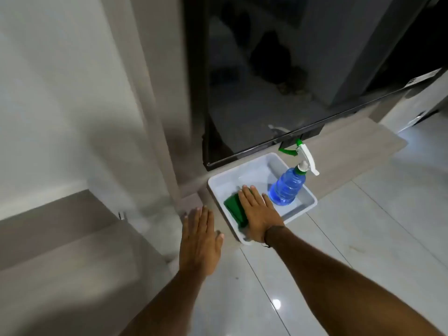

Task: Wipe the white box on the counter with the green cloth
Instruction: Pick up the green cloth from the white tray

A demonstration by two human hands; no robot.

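A shallow white box (249, 169) lies on a beige ledge in front of a dark glossy panel. Inside its near-left part is a folded green cloth (234, 209). My right hand (260, 214) rests flat over the cloth's right side, fingers stretched out and pointing away from me, pressing it onto the box floor. My left hand (199, 241) hovers flat and empty just left of the box, near its front-left corner, fingers together. A blue spray bottle (287, 186) with a white and green trigger head stands in the box's right side, close to my right fingertips.
The dark glossy panel (266, 81) rises right behind the box. A white wall and pillar (72, 93) stand to the left. The beige ledge (351, 151) runs off to the right. Pale glossy floor tiles (363, 238) spread below and right.
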